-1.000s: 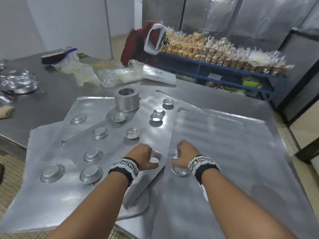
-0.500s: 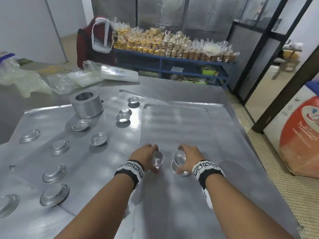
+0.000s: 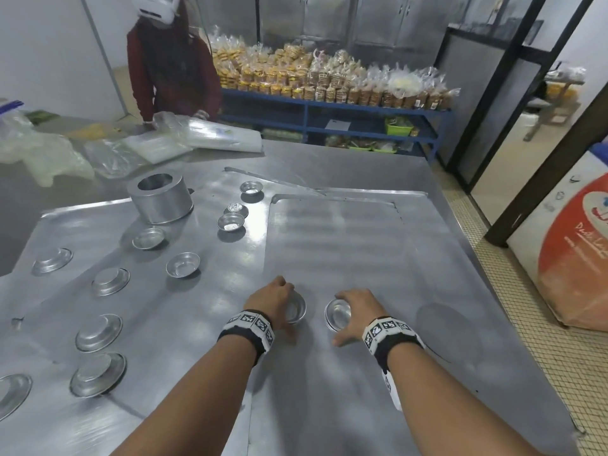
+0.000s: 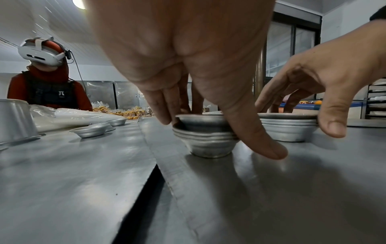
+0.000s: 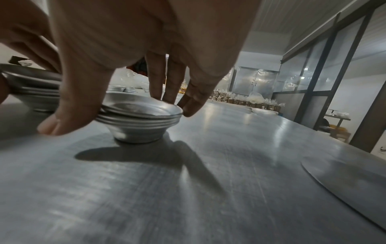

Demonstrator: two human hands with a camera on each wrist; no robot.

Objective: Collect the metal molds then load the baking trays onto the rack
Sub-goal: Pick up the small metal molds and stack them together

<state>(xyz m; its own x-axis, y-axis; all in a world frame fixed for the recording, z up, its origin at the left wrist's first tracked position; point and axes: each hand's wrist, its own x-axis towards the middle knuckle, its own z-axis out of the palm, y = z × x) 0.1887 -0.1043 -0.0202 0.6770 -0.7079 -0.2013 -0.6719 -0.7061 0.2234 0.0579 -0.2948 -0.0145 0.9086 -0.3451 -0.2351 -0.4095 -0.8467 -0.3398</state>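
Two stacks of small round metal molds stand side by side on the right baking tray (image 3: 345,232). My left hand (image 3: 287,307) grips the left stack (image 3: 297,313) by its rim, thumb on one side and fingers on the other; in the left wrist view this stack (image 4: 208,142) rests flat on the tray. My right hand (image 3: 348,319) holds the right stack (image 3: 335,312) the same way, which the right wrist view (image 5: 140,120) shows up close. Several loose molds (image 3: 183,264) lie on the left tray (image 3: 214,301), some upside down (image 3: 98,332).
A tall round tin (image 3: 160,197) stands on the left tray's far side. A person in red (image 3: 171,64) works with plastic bags (image 3: 197,136) across the table. Blue shelves of packed biscuits (image 3: 329,80) stand behind. The table's right edge drops to tiled floor beside a sack (image 3: 575,258).
Both hands have brought their stacks from tilted to upright and set them on the right tray. My view has swung right and upward.
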